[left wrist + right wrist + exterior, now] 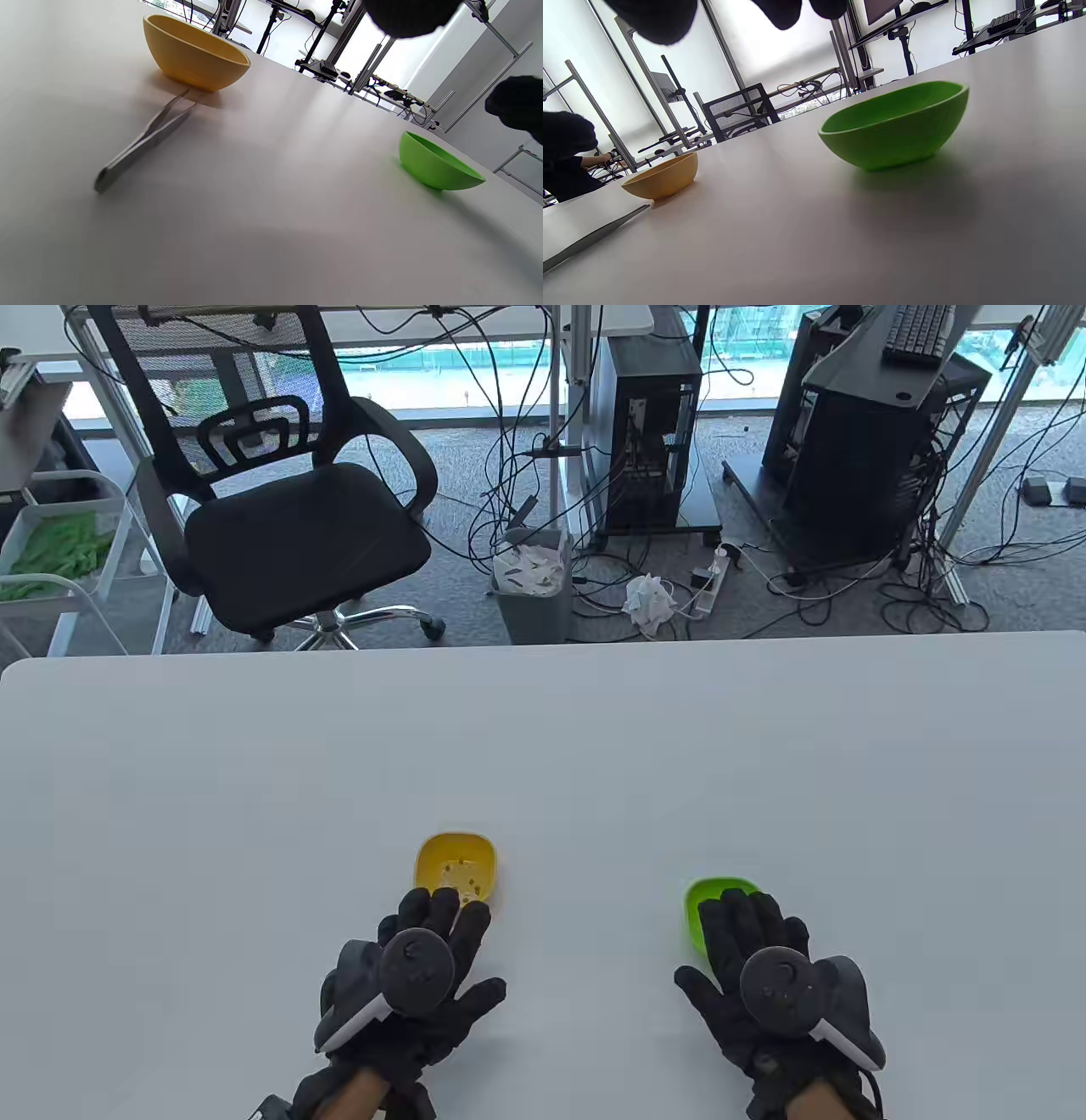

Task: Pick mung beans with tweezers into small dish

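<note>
1. On the left side of the table (pixel 543 746), our left hand (pixel 407 984) hovers palm down with fingers spread, gripping nothing; its fingertips overlap the near edge of the yellow dish (pixel 456 867) in the table view.
2. Under that hand, the tweezers (pixel 144 137) lie flat on the table, tips pointing at the yellow dish's foot and almost touching it, as the left wrist view shows.
3. Small dark specks, probably the mung beans (pixel 462 881), sit inside the yellow dish.
4. Further right, the green dish (pixel 708 903) stands well apart; its inside looks bare.
5. Over its near side our right hand (pixel 764 976) hangs open, holding nothing.
6. We judge the step is to take up the tweezers: pinch them mid-length, not at the tips, and lift without nudging the yellow dish.
</note>
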Tool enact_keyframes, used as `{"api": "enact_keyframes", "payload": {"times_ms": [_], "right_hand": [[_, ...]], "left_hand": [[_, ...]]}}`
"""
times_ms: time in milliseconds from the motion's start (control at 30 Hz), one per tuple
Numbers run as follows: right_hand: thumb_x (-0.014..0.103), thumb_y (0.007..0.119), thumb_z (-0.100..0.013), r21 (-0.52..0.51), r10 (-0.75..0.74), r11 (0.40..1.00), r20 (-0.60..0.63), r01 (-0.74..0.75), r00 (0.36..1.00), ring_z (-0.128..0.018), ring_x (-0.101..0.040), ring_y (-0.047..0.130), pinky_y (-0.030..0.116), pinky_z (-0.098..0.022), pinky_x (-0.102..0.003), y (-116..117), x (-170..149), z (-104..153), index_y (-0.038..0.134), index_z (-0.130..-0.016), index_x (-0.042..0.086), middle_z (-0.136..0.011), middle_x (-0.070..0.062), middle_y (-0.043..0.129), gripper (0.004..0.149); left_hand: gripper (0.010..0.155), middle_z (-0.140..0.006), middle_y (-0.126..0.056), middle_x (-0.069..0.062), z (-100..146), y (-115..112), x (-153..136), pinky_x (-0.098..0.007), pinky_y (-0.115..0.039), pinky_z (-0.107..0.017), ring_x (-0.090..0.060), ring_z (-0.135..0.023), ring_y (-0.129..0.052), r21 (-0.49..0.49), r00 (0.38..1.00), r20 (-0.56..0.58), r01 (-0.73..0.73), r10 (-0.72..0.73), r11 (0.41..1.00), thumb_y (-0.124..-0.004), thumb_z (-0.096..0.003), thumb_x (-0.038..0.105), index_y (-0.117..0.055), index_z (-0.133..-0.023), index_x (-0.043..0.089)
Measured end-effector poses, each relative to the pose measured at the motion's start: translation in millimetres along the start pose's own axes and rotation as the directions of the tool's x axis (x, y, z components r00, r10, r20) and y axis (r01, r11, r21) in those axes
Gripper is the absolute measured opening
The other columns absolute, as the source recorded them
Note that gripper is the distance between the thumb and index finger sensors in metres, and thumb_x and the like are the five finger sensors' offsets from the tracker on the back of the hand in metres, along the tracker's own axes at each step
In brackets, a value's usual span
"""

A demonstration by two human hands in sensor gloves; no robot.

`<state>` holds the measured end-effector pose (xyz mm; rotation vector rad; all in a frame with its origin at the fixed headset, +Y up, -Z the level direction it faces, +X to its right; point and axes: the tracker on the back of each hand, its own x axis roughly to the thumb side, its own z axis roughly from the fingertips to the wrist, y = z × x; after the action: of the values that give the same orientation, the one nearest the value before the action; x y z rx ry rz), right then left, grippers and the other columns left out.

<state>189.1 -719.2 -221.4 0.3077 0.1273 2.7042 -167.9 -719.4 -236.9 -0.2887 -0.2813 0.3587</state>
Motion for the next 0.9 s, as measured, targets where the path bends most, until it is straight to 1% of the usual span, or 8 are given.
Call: {"api": "enact_keyframes", "payload": {"times_ms": [367,500,533,567,600,700,800,900], "right_hand": [[0.055,0.058,-0.055,-0.002,-0.011,1.0,0.005,0.011,1.0,-0.102,-0.047,0.012,0.018,-0.069,-0.067,0,0,0,0.03,-0.112,0.015,-0.116,-0.018,0.019,0.075],[0.055,0.058,-0.055,0.001,-0.012,1.0,-0.001,0.012,1.0,-0.102,-0.047,0.012,0.018,-0.069,-0.067,1,0,0,0.03,-0.112,0.014,-0.115,-0.019,0.019,0.075],[0.055,0.058,-0.055,0.006,-0.012,1.0,-0.003,0.012,1.0,-0.102,-0.047,0.012,0.018,-0.069,-0.067,1,0,0,0.03,-0.112,0.014,-0.115,-0.019,0.019,0.075],[0.055,0.058,-0.055,0.01,-0.012,1.0,-0.003,0.012,1.0,-0.102,-0.047,0.012,0.018,-0.069,-0.067,2,0,0,0.03,-0.112,0.014,-0.115,-0.019,0.019,0.075],[0.055,0.058,-0.055,0.015,-0.012,1.0,-0.004,0.012,1.0,-0.102,-0.047,0.012,0.018,-0.069,-0.067,2,0,0,0.03,-0.112,0.014,-0.115,-0.019,0.019,0.075],[0.055,0.058,-0.055,0.014,-0.018,1.0,-0.01,0.018,1.0,-0.101,-0.047,0.012,0.019,-0.069,-0.067,2,0,1,0.031,-0.112,0.014,-0.115,-0.02,0.019,0.075],[0.055,0.058,-0.055,0.01,-0.025,1.0,-0.009,0.026,1.0,-0.101,-0.047,0.013,0.019,-0.069,-0.067,1,0,2,0.031,-0.112,0.014,-0.115,-0.02,0.02,0.075],[0.055,0.058,-0.055,0.015,-0.033,0.999,-0.007,0.034,0.999,-0.101,-0.048,0.013,0.019,-0.069,-0.067,1,1,1,0.031,-0.112,0.014,-0.115,-0.021,0.02,0.075]], "left_hand": [[0.084,-0.122,-0.014,-0.005,-1,-1,1,-0.057,-0.012,-0.08,-0.039,-0.113,-0.005,-0.008,1.0,0.005,0.01,-0.01,1.0,-0.067,-0.0484,0.063,-0.027,-0.115,0.031],[0.084,-0.123,-0.017,-0.005,1,0,1,-0.058,-0.014,-0.08,-0.04,-0.113,-0.008,-0.002,1.0,0.003,0.021,-0.021,1.0,-0.067,-0.0484,0.064,-0.029,-0.115,0.03],[0.083,-0.123,-0.022,-0.006,2,1,0,-0.059,-0.015,-0.079,-0.04,-0.114,-0.011,0.004,1.0,-0.008,0.029,-0.029,1.0,-0.067,-0.0485,0.064,-0.031,-0.115,0.028],[0.082,-0.123,-0.035,-0.008,3,3,0,-0.061,-0.016,-0.079,-0.042,-0.115,-0.019,0.008,0.999,-0.019,0.038,-0.037,0.999,-0.068,-0.0483,0.063,-0.038,-0.115,0.025],[0.08,-0.12,-0.046,-0.009,4,4,0,-0.061,-0.019,-0.079,-0.043,-0.114,-0.029,0.009,0.998,-0.038,0.053,-0.053,0.999,-0.069,-0.0486,0.062,-0.044,-0.113,0.022],[0.074,-0.11,-0.065,-0.009,7,6,-4,-0.063,-0.026,-0.079,-0.041,-0.11,-0.049,0.022,0.985,-0.136,0.108,-0.104,0.994,-0.073,-0.0492,0.059,-0.057,-0.108,0.018],[0.07,-0.103,-0.073,-0.007,7,6,-11,-0.063,-0.031,-0.079,-0.04,-0.104,-0.061,-0.024,0.952,-0.259,0.165,-0.165,0.986,-0.075,-0.0494,0.057,-0.062,-0.105,0.017],[0.068,-0.098,-0.078,-0.007,2,2,-18,-0.063,-0.035,-0.078,-0.039,-0.1,-0.068,-0.065,0.923,-0.333,0.18,-0.192,0.981,-0.079,-0.0489,0.056,-0.066,-0.102,0.016]]}}
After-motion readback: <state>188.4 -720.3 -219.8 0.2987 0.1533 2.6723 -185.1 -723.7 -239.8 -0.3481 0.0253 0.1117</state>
